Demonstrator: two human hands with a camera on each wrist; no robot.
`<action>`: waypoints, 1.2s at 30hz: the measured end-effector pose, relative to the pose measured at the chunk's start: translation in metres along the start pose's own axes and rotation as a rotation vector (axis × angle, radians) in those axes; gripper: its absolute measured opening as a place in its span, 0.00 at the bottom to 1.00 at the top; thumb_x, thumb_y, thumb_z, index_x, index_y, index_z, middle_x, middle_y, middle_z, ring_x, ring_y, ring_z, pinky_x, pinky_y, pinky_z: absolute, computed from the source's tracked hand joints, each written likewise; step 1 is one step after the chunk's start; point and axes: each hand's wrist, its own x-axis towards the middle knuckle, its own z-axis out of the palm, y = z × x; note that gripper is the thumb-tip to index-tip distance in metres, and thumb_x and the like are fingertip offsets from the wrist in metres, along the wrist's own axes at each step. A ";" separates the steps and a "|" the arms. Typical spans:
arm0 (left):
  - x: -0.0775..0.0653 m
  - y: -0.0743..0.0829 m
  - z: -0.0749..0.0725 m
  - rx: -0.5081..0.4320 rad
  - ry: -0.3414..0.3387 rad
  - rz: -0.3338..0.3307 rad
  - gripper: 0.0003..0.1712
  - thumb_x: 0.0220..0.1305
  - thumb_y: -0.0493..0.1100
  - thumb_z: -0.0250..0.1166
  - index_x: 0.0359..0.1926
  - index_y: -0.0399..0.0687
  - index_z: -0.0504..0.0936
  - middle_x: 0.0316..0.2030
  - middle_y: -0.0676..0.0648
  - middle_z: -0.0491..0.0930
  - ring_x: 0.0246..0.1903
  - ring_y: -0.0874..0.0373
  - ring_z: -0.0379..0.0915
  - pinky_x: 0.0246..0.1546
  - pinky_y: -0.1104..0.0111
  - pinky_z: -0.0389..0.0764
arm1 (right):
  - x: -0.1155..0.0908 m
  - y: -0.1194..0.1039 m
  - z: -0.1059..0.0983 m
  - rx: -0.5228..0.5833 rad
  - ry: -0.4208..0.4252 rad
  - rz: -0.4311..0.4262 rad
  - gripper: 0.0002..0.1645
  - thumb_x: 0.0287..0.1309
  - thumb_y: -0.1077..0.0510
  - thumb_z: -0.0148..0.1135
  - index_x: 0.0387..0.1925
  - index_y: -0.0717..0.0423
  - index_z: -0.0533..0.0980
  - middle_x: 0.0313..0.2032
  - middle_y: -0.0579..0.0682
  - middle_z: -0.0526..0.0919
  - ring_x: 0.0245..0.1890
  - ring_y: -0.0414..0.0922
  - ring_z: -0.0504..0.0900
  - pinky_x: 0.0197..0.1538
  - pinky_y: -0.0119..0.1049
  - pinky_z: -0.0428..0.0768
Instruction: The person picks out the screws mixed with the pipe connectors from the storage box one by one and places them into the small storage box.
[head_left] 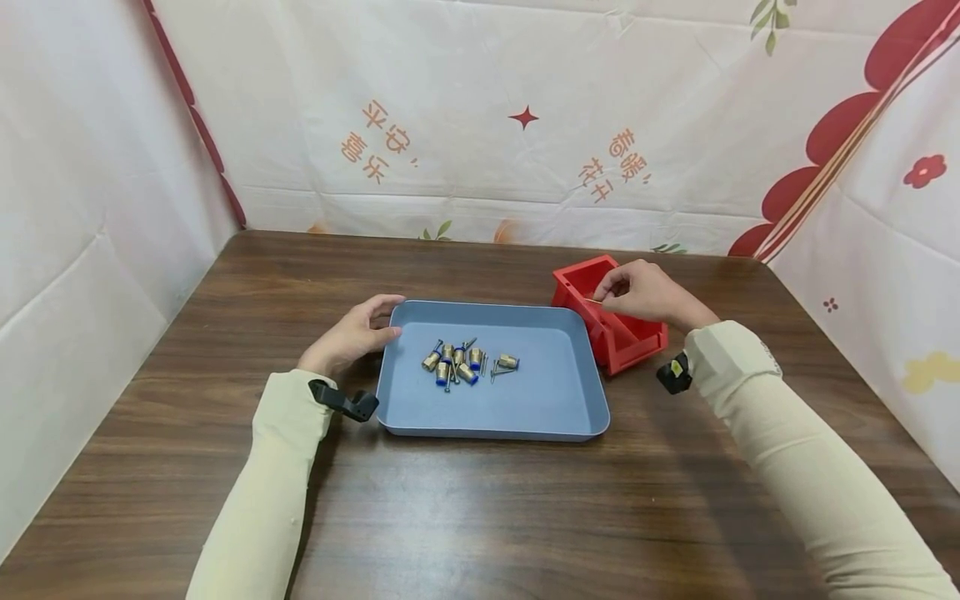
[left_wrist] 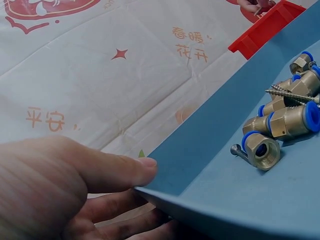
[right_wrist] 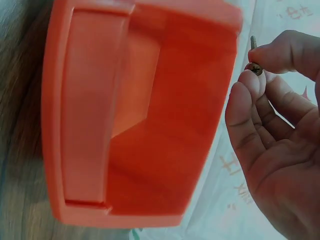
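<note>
At the upper left corner of the blue-grey tray point(head_left: 555, 400), my left hand point(head_left: 351, 335) grips the rim, its thumb point(left_wrist: 120, 172) over the edge and the fingers outside. My right hand point(head_left: 647, 293) is above the red plastic bin point(head_left: 637, 355), pinching a screw point(right_wrist: 255, 69) between thumb and fingertips. In the right wrist view the visible part of the bin's inside shows no objects. Several brass fittings with blue collars point(left_wrist: 290, 122) lie in the tray, mixed with several loose screws point(head_left: 501, 372).
The bin stands against the tray's right side on a brown wood-grain table point(head_left: 480, 517). A white printed cloth point(head_left: 480, 125) hangs behind and at both sides. Black wrist cameras point(head_left: 345, 400) are strapped to both wrists.
</note>
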 end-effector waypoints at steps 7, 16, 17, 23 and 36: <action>0.000 0.000 0.000 0.017 -0.004 -0.007 0.33 0.69 0.34 0.53 0.72 0.40 0.53 0.71 0.36 0.52 0.69 0.38 0.51 0.64 0.46 0.64 | 0.000 0.016 0.001 0.022 0.010 0.079 0.13 0.56 0.60 0.61 0.42 0.63 0.81 0.38 0.58 0.83 0.35 0.49 0.76 0.37 0.34 0.79; 0.000 -0.002 -0.001 0.024 -0.006 -0.008 0.33 0.70 0.35 0.53 0.72 0.41 0.53 0.72 0.37 0.52 0.69 0.38 0.51 0.64 0.46 0.64 | 0.000 0.025 0.006 0.063 -0.001 0.122 0.15 0.57 0.60 0.61 0.45 0.64 0.80 0.40 0.61 0.83 0.34 0.49 0.77 0.38 0.36 0.82; 0.000 -0.002 -0.001 0.021 -0.006 -0.009 0.33 0.70 0.35 0.53 0.72 0.40 0.53 0.72 0.37 0.52 0.69 0.38 0.51 0.64 0.46 0.64 | 0.000 0.025 0.007 0.069 -0.001 0.125 0.16 0.57 0.60 0.61 0.45 0.64 0.80 0.40 0.61 0.83 0.33 0.49 0.77 0.37 0.36 0.82; 0.000 -0.001 -0.001 0.000 -0.006 -0.017 0.33 0.69 0.34 0.53 0.72 0.40 0.53 0.72 0.37 0.52 0.69 0.38 0.51 0.64 0.46 0.64 | 0.002 0.027 0.012 0.067 -0.005 0.129 0.16 0.57 0.60 0.61 0.46 0.64 0.80 0.40 0.61 0.82 0.34 0.51 0.79 0.37 0.34 0.82; 0.000 0.000 0.000 -0.005 -0.002 -0.017 0.33 0.69 0.34 0.53 0.72 0.39 0.53 0.72 0.36 0.51 0.69 0.38 0.51 0.64 0.46 0.64 | 0.003 0.029 0.018 0.058 -0.007 0.128 0.17 0.57 0.59 0.61 0.47 0.63 0.79 0.44 0.61 0.81 0.39 0.51 0.76 0.39 0.35 0.81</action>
